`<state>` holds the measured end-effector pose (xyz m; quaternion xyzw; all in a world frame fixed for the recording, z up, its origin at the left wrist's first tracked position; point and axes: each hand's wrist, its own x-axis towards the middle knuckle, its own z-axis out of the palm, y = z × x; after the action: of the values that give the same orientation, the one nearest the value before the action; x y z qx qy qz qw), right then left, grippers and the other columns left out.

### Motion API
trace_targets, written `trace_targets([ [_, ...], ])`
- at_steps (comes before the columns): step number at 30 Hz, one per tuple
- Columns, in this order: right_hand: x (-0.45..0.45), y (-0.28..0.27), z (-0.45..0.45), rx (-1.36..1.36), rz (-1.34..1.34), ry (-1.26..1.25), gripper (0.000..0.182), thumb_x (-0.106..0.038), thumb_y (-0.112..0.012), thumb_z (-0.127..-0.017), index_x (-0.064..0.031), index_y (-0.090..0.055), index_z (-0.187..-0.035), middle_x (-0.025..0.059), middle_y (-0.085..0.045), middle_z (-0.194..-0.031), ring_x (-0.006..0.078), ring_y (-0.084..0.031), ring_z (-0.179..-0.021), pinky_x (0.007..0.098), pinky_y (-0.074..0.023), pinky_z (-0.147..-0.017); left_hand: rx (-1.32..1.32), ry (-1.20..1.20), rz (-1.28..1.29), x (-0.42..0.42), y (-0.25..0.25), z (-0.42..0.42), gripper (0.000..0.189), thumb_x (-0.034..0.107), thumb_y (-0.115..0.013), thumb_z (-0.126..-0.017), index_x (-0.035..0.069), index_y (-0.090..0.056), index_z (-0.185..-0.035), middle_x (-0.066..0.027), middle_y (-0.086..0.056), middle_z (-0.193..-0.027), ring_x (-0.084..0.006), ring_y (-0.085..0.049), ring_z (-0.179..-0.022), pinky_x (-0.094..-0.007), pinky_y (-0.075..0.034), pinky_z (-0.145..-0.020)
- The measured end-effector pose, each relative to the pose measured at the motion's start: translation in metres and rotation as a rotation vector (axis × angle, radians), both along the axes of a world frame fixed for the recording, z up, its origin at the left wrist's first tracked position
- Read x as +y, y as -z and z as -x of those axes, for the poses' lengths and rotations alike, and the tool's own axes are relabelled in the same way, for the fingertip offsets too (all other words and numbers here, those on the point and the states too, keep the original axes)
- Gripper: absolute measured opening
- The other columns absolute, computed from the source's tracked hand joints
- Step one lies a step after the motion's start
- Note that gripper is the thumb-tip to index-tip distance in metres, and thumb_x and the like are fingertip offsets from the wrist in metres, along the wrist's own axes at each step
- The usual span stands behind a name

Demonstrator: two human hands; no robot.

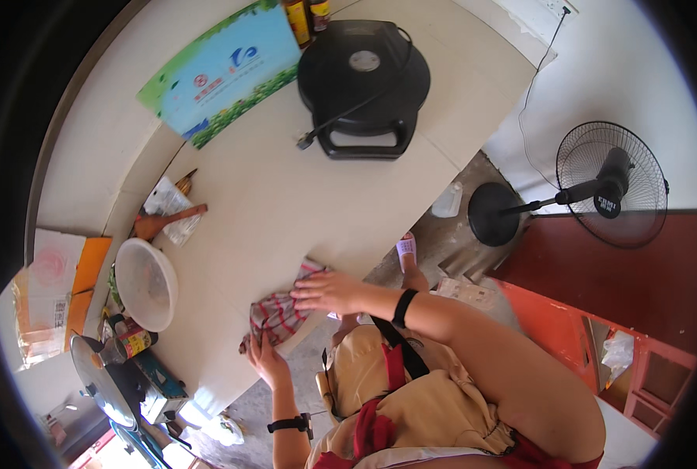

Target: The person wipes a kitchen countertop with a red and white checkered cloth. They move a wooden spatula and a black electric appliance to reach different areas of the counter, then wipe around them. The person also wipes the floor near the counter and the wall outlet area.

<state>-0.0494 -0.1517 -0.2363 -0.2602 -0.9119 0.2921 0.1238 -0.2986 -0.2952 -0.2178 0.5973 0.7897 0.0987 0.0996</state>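
A grey-and-red checked cloth [278,313] lies crumpled on the pale tiled countertop [237,223], close to its near edge. My right hand [328,292] rests flat across the upper end of the cloth, fingers stretched out. At the lower end, my left hand [266,360] has its fingers on the cloth's edge and takes hold of it there. Part of the cloth is hidden beneath both hands. Each wrist wears a black band.
A black electric griddle [363,88] with its cord on top sits farther along the counter. A white plastic bowl [147,284], a wooden-handled utensil [172,221] and a lidded pan [105,381] line the wall. A standing fan [611,184] and red cabinet [606,258] are at right.
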Motion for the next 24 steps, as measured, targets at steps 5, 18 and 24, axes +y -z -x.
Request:
trace_targets([
  [5, 0.073, -0.002, -0.168, -0.08, -0.119, 0.285, 0.036, -0.026, -0.05, -0.091, -0.0261, -0.053, -0.127, -0.0005, -0.044, -0.14, 0.0209, -0.039, -0.131, 0.0394, -0.0305, -0.109, 0.039, 0.405, 0.058, 0.096, -0.005, -0.155, 0.051, 0.002, -0.052, -0.078, 0.021, -0.057, -0.125, -0.0121, -0.046, -0.133, -0.0361, -0.035, -0.128, -0.049, -0.028, -0.106],
  [18, 0.182, 0.003, -0.394, -0.123, -0.224, 0.835, 0.038, -0.009, -0.051, -0.088, -0.0169, -0.052, -0.125, 0.0085, -0.046, -0.137, 0.0308, -0.042, -0.127, 0.0432, -0.0352, -0.103, -0.224, 0.719, 0.097, 0.246, 0.01, -0.421, 0.04, 0.009, -0.055, -0.078, 0.018, -0.059, -0.117, -0.0024, -0.044, -0.136, -0.0298, -0.032, -0.133, -0.0454, -0.032, -0.105],
  [24, 0.119, -0.005, -0.321, -0.112, -0.256, 0.682, 0.042, -0.014, -0.058, -0.083, -0.013, -0.054, -0.124, 0.0131, -0.047, -0.135, 0.0339, -0.043, -0.125, 0.0457, -0.0369, -0.1, -0.198, 0.653, -0.03, 0.202, 0.004, -0.313, 0.037, 0.003, -0.054, -0.075, 0.013, -0.065, -0.108, -0.0061, -0.051, -0.129, -0.0314, -0.038, -0.129, -0.0448, -0.035, -0.103],
])
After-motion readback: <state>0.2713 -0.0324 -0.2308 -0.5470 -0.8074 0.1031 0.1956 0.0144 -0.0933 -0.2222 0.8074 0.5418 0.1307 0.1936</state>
